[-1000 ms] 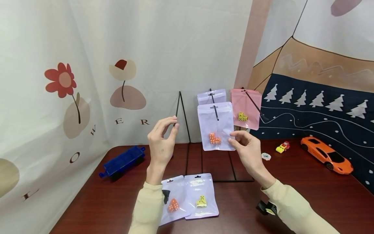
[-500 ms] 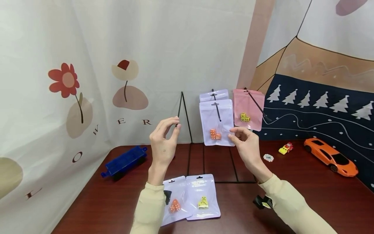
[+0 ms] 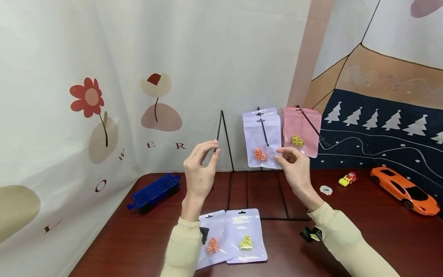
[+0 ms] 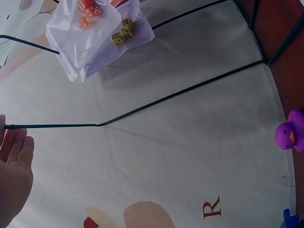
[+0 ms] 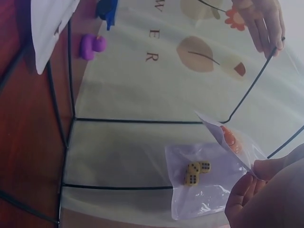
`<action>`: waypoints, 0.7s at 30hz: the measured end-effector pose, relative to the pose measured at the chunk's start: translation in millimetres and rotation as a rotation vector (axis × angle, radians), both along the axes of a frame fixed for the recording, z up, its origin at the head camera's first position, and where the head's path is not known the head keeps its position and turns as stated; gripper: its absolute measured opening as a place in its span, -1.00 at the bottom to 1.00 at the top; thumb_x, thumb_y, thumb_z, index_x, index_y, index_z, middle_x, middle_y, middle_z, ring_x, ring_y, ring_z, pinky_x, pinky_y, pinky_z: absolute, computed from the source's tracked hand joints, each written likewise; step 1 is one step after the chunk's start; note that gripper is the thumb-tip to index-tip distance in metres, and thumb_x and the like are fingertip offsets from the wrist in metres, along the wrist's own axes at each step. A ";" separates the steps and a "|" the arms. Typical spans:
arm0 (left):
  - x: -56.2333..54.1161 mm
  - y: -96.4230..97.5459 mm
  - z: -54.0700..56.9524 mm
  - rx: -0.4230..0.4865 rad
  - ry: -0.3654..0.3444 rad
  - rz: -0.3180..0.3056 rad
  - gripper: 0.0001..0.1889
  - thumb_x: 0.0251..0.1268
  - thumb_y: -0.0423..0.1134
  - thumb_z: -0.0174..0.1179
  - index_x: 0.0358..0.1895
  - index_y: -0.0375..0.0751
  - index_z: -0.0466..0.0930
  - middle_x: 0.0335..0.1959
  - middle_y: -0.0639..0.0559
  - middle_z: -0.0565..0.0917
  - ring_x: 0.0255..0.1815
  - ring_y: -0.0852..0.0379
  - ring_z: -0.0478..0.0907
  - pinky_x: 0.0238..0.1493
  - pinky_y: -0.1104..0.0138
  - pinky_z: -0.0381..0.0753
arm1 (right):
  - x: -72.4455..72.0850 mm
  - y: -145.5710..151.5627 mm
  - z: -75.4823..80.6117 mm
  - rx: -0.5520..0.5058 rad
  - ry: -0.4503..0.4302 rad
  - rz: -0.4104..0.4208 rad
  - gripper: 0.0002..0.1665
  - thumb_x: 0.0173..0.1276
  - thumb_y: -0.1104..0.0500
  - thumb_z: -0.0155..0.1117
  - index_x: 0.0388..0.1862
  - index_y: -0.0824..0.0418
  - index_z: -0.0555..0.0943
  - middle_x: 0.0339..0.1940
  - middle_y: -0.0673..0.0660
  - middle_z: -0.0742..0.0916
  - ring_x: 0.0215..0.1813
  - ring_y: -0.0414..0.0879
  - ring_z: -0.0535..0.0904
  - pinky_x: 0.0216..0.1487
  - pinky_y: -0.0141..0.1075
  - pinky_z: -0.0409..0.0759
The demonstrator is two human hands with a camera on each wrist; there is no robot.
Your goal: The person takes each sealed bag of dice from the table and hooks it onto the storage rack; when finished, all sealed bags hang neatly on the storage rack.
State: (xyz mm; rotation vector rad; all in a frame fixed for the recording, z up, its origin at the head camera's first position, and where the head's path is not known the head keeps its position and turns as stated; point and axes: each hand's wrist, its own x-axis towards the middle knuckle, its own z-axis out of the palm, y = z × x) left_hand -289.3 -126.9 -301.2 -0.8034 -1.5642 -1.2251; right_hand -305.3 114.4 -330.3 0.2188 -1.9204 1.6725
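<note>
My left hand (image 3: 200, 173) pinches the tip of the left prong (image 4: 52, 126) of a black wire display rack (image 3: 230, 154). My right hand (image 3: 297, 171) pinches the lower right edge of a lilac zip pouch (image 3: 254, 132) holding orange dice (image 3: 259, 155). This pouch hangs by its slot on the middle prong (image 3: 264, 130). Behind it, on the same prong, hangs another lilac pouch (image 5: 178, 204) with yellow dice (image 5: 194, 172), mostly hidden in the head view. A pink pouch (image 3: 304, 125) with yellow dice hangs on the right prong.
Two lilac pouches (image 3: 250, 221) with dice lie on the table (image 3: 290, 254) in front of the rack. A blue toy trailer (image 3: 155, 190) and a purple rubber duck (image 4: 287, 135) are at left. At right are a poker chip (image 3: 326, 190), a small toy car (image 3: 347, 179) and an orange toy car (image 3: 405, 190).
My right hand has pushed the orange-dice pouch back along the middle prong, closer to the pouch behind. My left hand keeps its pinch on the left prong. The head view has turned slightly left.
</note>
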 end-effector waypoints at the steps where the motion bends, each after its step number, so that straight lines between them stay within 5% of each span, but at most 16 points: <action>1: 0.1 0.8 -0.1 0.000 0.000 -0.001 -0.86 0.17 -0.54 0.24 -0.20 -0.38 0.64 -0.13 -0.19 0.65 -0.01 0.01 0.59 0.11 0.19 0.56 | -2.5 1.8 -0.7 0.001 -0.001 -0.004 -0.81 0.18 0.40 0.36 -0.20 0.41 0.67 -0.52 0.14 0.57 -0.49 -0.22 0.41 -0.57 -0.53 0.35; 12: 1.6 6.0 -1.4 -0.002 -0.001 0.001 -0.86 0.16 -0.55 0.25 -0.21 -0.38 0.64 -0.14 -0.21 0.65 -0.02 -0.02 0.59 0.10 0.21 0.56 | -20.7 9.1 -4.4 -0.042 0.018 -0.009 -0.78 0.19 0.40 0.34 -0.16 0.40 0.65 -0.44 -0.01 0.62 -0.43 -0.25 0.48 -0.54 -0.53 0.42; 21: 1.6 0.4 -1.5 -0.003 0.013 0.006 -0.85 0.16 -0.57 0.23 -0.21 -0.37 0.64 -0.15 -0.26 0.64 -0.03 -0.03 0.60 0.10 0.21 0.56 | -26.3 5.8 -5.0 -0.044 0.001 -0.004 -0.75 0.23 0.38 0.32 -0.10 0.41 0.62 -0.26 0.23 0.63 -0.34 -0.25 0.52 -0.45 -0.55 0.46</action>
